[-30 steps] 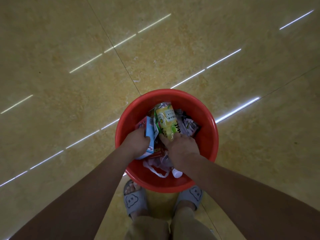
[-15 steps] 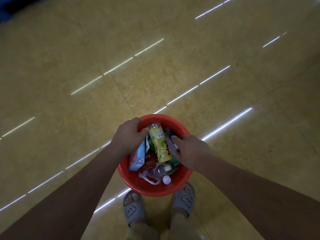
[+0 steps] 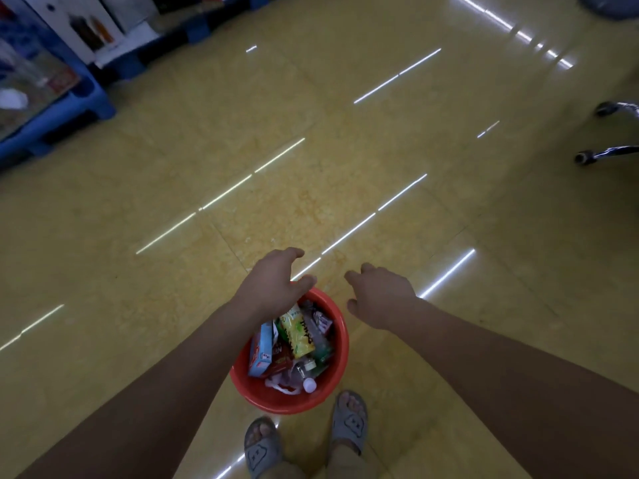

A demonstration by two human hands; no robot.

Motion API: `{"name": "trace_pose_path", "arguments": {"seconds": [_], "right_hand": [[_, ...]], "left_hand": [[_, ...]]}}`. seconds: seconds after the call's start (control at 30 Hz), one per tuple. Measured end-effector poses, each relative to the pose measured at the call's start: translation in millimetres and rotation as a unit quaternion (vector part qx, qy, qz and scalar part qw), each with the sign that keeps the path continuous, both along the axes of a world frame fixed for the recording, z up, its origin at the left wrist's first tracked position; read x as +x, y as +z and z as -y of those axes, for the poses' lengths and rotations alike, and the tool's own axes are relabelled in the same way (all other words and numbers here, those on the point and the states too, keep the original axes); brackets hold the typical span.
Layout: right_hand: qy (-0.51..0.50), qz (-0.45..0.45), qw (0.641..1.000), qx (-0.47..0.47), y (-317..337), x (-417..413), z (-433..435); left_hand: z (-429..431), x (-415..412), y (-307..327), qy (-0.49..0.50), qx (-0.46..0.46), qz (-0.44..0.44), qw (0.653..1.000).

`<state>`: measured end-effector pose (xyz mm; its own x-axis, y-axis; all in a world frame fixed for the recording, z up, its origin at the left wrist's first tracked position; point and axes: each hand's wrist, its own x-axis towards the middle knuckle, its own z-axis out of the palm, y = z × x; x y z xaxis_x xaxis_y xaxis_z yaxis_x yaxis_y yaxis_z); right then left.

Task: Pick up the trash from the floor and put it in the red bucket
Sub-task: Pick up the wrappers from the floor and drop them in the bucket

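Head view, nearest items first: you have two grey slippers, one (image 3: 261, 447) below your left forearm and one (image 3: 349, 423) nearer your right. Both are partly cut off by your trouser legs.

One red bucket (image 3: 287, 406) stands upright on the floor (image 3: 173, 167), touching neither slipper, below and slightly behind your left hand (image 3: 273, 285). The trash is inside it:
- One blue carton (image 3: 261, 354) stands on edge against the wall under your left wrist, with its long axis running away from you.
- One yellow-labelled bottle (image 3: 299, 335) lies beside it, with its long axis also running away from you and its far end under your left palm.
- One clear bottle lies low in the pile with its white cap (image 3: 309, 384) pointing back at you. Its body is hard to make out.
- One red wrapper (image 3: 280, 357) sits between the carton and the yellow-labelled bottle.
- The remaining packets toward your right hand (image 3: 380, 299) are too blurred to count.

Your left hand hovers over the far rim and hides that part. Its fingers are loosely spread and it grasps nothing. Your right hand hangs just outside the bucket, over bare tile, fingers relaxed and empty.

Beyond both hands, the floor shows bright strip reflections. Far beyond your left hand sit blue pallets (image 3: 52, 126) carrying boxes, cut off by the frame. Far beyond your right hand, two chair casters (image 3: 584, 157) show at the edge.
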<state>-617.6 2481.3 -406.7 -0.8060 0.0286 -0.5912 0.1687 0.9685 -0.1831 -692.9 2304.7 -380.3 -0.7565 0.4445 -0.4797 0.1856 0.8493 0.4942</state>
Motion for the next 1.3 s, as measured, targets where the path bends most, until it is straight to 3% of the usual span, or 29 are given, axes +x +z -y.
{"name": "trace_pose_path", "arguments": {"seconds": [0.57, 0.97, 1.3], "right_hand": [[-0.108, -0.059, 0.991, 0.056, 159.2, 52.1, -21.4], [-0.243, -0.089, 0.958, 0.123, 256.5, 144.0, 39.1], [-0.31, -0.101, 0.93, 0.167, 300.2, 195.5, 82.2]], "left_hand": [[-16.3, 24.4, 142.4, -0.127, 0.057, -0.07, 0.988], [26.6, 44.1, 249.3, -0.278, 0.113, -0.137, 0.944], [22.0, 70.1, 297.1, -0.368, 0.157, -0.161, 0.902]]}}
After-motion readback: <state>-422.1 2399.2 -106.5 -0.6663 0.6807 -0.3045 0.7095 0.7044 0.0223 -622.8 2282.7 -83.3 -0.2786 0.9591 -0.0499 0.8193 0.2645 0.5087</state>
